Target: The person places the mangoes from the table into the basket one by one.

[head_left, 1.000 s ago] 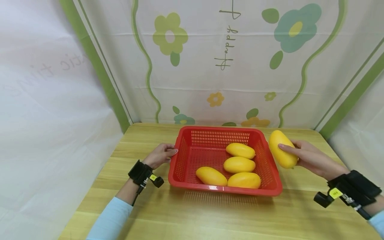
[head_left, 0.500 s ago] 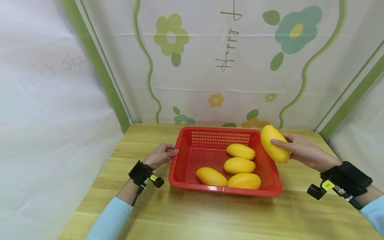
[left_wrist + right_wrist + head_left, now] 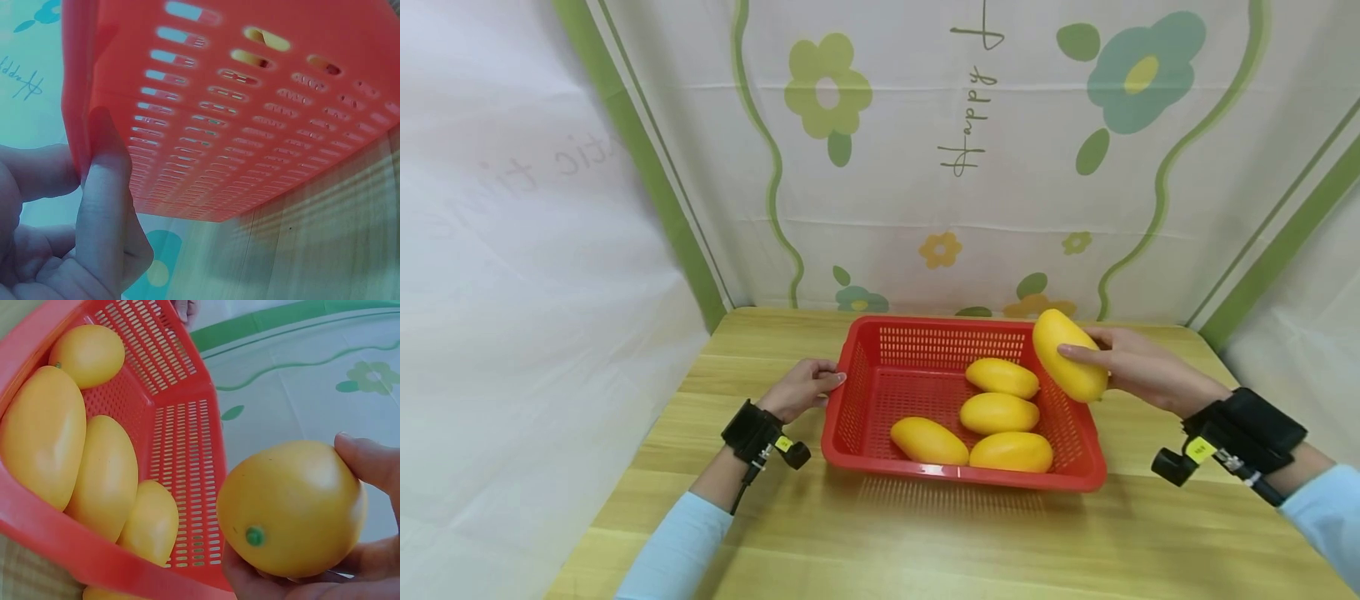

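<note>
A red plastic basket point(image 3: 917, 473) with slotted walls stands on the wooden table, several yellow mangoes inside. One mango point(image 3: 928, 441) lies toward the front left; others, such as this mango point(image 3: 998, 412), sit along the right half. My left hand point(image 3: 801, 390) pinches the basket's left rim between thumb and fingers, and the left wrist view shows the grip close up on the rim point(image 3: 76, 81). My right hand point(image 3: 1138, 367) grips another mango point(image 3: 1067, 357) above the right rim. Its green stem end point(image 3: 254, 536) faces the right wrist camera.
Bare wooden table point(image 3: 880, 554) extends in front of the basket. A white printed cloth point(image 3: 880, 192) with flowers hangs behind the table's back edge, and white cloth point(image 3: 527, 275) also hangs at the left side.
My right hand has carried its mango leftward and slightly up, from beside the basket to over its right rim. The left hand and the basket have stayed in place.
</note>
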